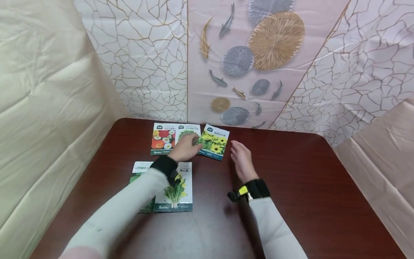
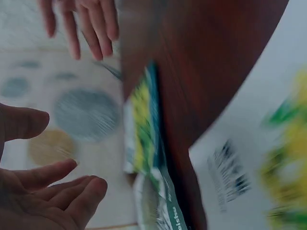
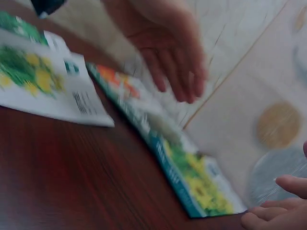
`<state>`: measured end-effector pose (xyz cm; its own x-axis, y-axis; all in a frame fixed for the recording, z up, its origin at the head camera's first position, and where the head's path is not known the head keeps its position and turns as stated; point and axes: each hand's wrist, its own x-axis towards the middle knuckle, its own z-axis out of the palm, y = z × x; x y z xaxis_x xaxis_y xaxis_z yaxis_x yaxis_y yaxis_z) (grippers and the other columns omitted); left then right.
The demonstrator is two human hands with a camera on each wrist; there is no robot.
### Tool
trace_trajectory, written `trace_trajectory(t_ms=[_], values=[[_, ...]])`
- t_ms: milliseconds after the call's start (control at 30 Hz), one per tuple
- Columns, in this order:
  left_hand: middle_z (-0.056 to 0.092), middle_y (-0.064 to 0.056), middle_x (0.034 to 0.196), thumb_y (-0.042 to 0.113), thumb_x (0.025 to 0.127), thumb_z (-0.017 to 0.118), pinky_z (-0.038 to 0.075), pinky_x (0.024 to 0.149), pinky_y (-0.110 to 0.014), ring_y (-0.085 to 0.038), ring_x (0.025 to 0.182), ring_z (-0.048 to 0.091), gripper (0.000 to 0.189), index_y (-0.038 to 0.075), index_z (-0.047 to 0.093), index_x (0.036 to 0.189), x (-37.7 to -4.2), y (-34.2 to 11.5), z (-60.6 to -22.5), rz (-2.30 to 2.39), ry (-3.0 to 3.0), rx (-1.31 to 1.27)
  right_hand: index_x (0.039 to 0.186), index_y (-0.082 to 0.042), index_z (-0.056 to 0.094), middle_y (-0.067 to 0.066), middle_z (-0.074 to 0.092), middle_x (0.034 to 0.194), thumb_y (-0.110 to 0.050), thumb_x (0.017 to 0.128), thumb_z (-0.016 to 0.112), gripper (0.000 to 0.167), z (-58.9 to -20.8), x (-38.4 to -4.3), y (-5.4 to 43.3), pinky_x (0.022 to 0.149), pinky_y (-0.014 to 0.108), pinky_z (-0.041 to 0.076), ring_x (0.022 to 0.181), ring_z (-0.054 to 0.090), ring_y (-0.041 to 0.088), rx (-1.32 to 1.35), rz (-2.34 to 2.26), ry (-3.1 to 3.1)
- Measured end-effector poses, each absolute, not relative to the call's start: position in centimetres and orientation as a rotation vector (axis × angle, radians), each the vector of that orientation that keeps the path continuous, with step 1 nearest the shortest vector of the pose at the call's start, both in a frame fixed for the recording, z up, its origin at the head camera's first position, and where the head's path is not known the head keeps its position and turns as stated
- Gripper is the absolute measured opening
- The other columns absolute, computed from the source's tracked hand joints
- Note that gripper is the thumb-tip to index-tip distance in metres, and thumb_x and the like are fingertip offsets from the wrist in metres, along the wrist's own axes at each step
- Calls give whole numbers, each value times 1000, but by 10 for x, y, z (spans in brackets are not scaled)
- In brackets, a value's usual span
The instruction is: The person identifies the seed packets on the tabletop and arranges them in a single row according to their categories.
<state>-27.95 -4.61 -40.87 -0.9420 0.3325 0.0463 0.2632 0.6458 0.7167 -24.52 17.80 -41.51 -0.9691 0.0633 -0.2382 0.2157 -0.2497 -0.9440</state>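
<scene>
My left hand (image 1: 187,147) hovers over the back row of seed packets, thumb and fingers apart with nothing between them. It partly covers the middle packet (image 1: 191,128), which has a green plant on it. To its left lies a packet with red and white flowers (image 1: 163,138). A yellow-flower packet (image 1: 214,142) lies slightly turned at the right end of that row. My right hand (image 1: 242,161) is held to the right of this packet, its fingers extended and empty. Nearer me, a dandelion packet (image 1: 185,192) and a green packet (image 1: 141,167) are partly hidden by my left forearm.
All the packets lie on a dark red-brown table (image 1: 291,172) with rounded far corners. A patterned cloth (image 1: 152,64) with fish and round leaf shapes hangs behind it. Pale cloth (image 1: 42,108) hangs along the left side.
</scene>
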Motion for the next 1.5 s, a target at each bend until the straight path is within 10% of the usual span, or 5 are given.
trace_trajectory(t_ms=[267, 867, 1200, 1500], values=[[57, -10, 137, 38, 99, 52, 42, 105, -47, -31, 123, 55, 50, 9, 50, 140, -331, -23, -437, 849, 2835, 244, 157, -20, 11, 2, -2, 165, -37, 105, 38, 61, -431, -285, 166, 126, 38, 10, 153, -1, 21, 402, -2265, 1803], [60, -22, 124, -4, 92, 58, 53, 95, -39, -34, 116, 58, 33, -4, 57, 125, -308, -20, -433, 1951, 2300, -19, 149, -2, 34, 12, 30, 157, -17, 105, 39, 46, -438, -271, 178, 119, 31, 29, 146, 29, 24, 387, -2505, 1655], [65, -13, 121, 5, 88, 66, 54, 94, -30, -23, 113, 63, 38, 9, 61, 126, -226, -39, -402, 2220, 2100, 95, 111, -8, 71, 12, 68, 103, -12, 89, 70, 22, -423, -204, 177, 79, 18, 55, 92, 62, 14, 230, -2374, 2559], [66, -10, 116, 7, 89, 68, 56, 89, -23, -17, 100, 66, 39, 12, 59, 127, -138, -58, -383, 2428, 2346, 428, 106, 9, 66, 6, 68, 98, -4, 85, 72, 26, -385, -125, 155, 78, 22, 56, 88, 64, 17, 36, -2710, 2362]])
